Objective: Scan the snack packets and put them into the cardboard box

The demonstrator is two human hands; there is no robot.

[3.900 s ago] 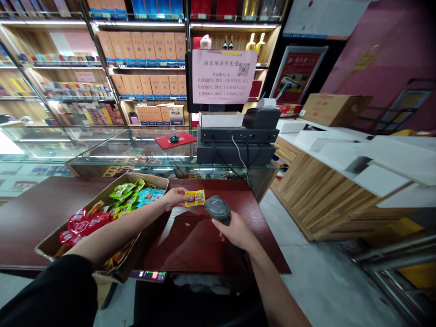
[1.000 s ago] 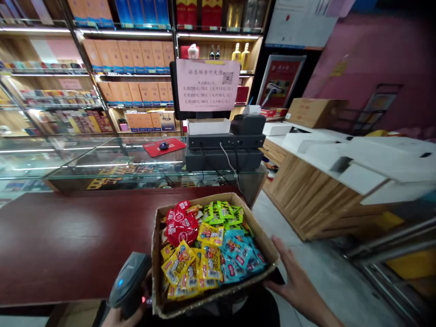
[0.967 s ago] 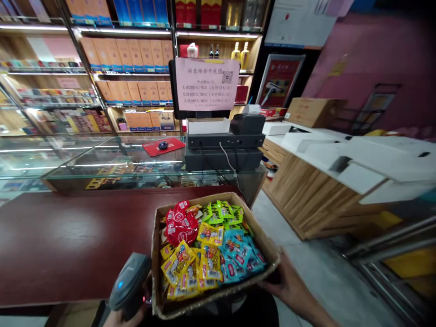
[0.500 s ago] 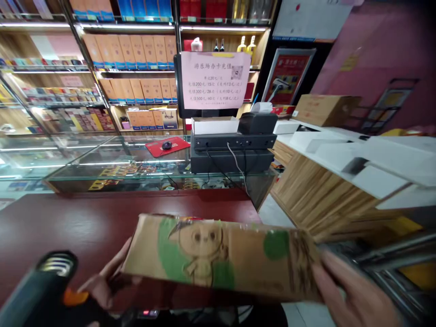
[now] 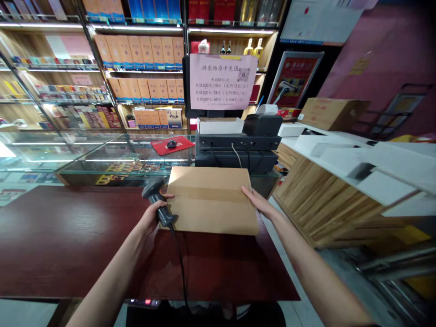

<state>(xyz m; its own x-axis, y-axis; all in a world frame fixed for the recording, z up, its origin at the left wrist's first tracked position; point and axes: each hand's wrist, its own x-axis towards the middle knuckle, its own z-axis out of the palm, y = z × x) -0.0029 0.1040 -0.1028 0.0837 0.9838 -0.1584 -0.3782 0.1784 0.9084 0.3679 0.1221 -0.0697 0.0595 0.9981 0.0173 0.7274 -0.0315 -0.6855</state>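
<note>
A flat brown cardboard box [image 5: 211, 200] is held over the far part of the dark red table [image 5: 85, 245], a plain taped face showing. At its left edge my left hand [image 5: 154, 212] is closed round a black barcode scanner [image 5: 163, 211], fingers also touching the box. The scanner's cable hangs down toward the near edge. On the right edge of the box lies my right hand [image 5: 255, 200], gripping it with the thumb on top.
Behind the table is a glass display counter [image 5: 102, 156] with a red mat [image 5: 172, 145] and mouse. A black cash drawer [image 5: 238, 156] and a monitor with a pink sign [image 5: 221, 84] stand there. White boxes [image 5: 344, 154] cover a wooden cabinet at right.
The box has moved away from me and turned, so its printed side no longer shows. Both hands and the scanner have gone forward with it.
</note>
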